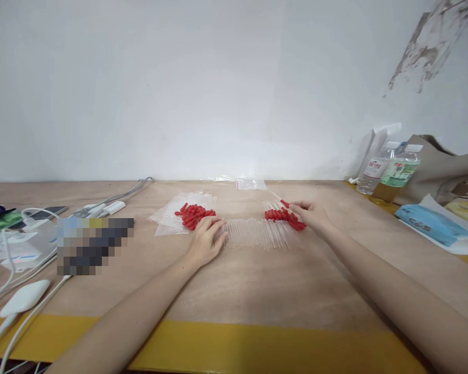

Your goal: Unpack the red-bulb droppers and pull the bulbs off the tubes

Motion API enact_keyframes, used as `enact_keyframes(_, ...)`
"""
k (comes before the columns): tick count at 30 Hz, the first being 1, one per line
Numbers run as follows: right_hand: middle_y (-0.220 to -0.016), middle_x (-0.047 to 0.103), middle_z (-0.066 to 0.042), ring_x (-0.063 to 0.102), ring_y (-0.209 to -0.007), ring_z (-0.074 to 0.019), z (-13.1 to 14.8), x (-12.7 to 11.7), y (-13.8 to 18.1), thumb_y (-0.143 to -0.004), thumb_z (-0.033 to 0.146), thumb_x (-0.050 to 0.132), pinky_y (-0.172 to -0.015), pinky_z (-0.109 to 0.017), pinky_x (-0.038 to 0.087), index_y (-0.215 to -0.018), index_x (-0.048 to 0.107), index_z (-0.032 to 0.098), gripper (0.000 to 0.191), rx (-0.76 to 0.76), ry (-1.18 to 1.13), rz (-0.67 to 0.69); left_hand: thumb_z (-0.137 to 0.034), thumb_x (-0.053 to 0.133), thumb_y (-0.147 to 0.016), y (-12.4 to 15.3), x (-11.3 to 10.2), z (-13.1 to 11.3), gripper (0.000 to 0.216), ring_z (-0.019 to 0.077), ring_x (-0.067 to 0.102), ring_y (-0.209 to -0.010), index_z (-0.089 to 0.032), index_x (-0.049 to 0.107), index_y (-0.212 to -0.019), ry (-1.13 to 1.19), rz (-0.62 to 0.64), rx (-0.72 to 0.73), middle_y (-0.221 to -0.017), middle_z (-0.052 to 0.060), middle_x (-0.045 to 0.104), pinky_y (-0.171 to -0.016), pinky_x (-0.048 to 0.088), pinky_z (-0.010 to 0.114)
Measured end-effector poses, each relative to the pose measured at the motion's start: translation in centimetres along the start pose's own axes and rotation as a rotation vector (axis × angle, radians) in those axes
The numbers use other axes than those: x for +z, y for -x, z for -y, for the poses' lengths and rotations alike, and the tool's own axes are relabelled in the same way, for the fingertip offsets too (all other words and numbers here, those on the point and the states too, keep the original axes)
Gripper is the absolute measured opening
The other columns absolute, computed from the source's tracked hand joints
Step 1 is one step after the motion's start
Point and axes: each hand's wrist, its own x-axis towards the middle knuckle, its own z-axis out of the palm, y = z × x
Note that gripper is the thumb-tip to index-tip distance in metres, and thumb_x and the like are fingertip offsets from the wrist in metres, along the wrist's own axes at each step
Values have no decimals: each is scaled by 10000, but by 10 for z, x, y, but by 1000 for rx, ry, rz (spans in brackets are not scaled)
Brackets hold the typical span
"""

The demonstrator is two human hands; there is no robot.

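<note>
My right hand (310, 214) pinches the red rubber bulb (285, 204) of a dropper, whose pale tip points up and left toward the wall. Beneath it lie several finished droppers (276, 214) with red bulbs, side by side. A row of clear thin tubes (249, 232) lies on the table between my hands. At the row's left end rests my left hand (207, 241), thumb and fingers apart, fingertips at the outermost tubes. Just beyond it, a pile of loose red rubber bulbs (195, 214) sits on clear plastic bags (166, 214).
Another clear bag (251, 184) lies by the wall. Cables, a white charger (25, 297) and a blurred-out item (95, 246) occupy the left. Two bottles (398, 174), a blue tissue pack (432, 223) and a grey-brown bag (448, 171) stand at right. Yellow tape (234, 343) edges the table.
</note>
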Motion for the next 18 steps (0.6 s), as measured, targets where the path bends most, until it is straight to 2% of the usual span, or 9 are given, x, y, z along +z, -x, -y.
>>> enact_keyframes(3,-763,668,-53,603,-695,-157,14,18,28,-713,334,562,-616,-260,466,-780,662,161,211,-299,-133,92,-202,429,-841,-3,0,-6,336,233,430,-1106,-207,482,-1172,-109,-37,79,-1157,96,515,-898,370,418)
enact_keyframes(5,-768,650,-45,586,-732,-165,18,31,47,-722,336,570,-673,-300,461,-768,650,179,182,-498,-116,134,-165,405,-849,-4,0,-11,375,233,393,-1159,-217,445,-1218,-154,-50,151,-1217,94,493,-921,342,423)
enact_keyframes(7,-754,633,-38,567,-738,-166,19,40,60,-750,327,559,-698,-320,447,-768,647,194,161,-619,-60,175,-169,405,-854,-4,0,-17,375,227,388,-1171,-227,443,-1222,-177,-40,212,-1227,89,495,-932,321,420)
enact_keyframes(9,-738,625,-27,554,-734,-164,18,46,68,-771,326,548,-707,-325,434,-776,646,208,154,-679,-13,229,-188,417,-857,-3,0,-21,314,211,465,-1081,-241,503,-1154,-187,-21,253,-1132,76,560,-910,322,410)
enact_keyframes(11,-745,625,-19,547,-742,-162,18,46,71,-785,334,537,-709,-318,426,-790,642,215,159,-696,14,283,-189,426,-858,-1,1,-23,231,178,531,-898,-240,573,-1028,-194,4,279,-961,50,617,-852,340,384)
enact_keyframes(13,-780,624,-20,544,-769,-159,20,44,73,-803,337,513,-716,-310,418,-817,634,215,173,-706,48,309,-171,424,-858,1,2,-23,194,149,519,-760,-220,598,-927,-194,29,293,-838,33,618,-786,351,347)
enact_keyframes(15,-889,620,-37,538,-847,-171,24,43,77,-809,343,502,-756,-324,400,-911,620,219,200,-742,124,281,-167,422,-860,2,3,-23,181,144,494,-725,-199,596,-896,-185,45,294,-805,37,603,-740,354,318)
enact_keyframes(18,-1072,580,-73,500,-971,-212,30,49,84,-785,405,529,-845,-387,324,-1096,551,228,358,-847,298,149,-175,421,-864,2,5,-26,169,147,483,-723,-173,586,-901,-154,55,292,-792,47,589,-701,355,293)
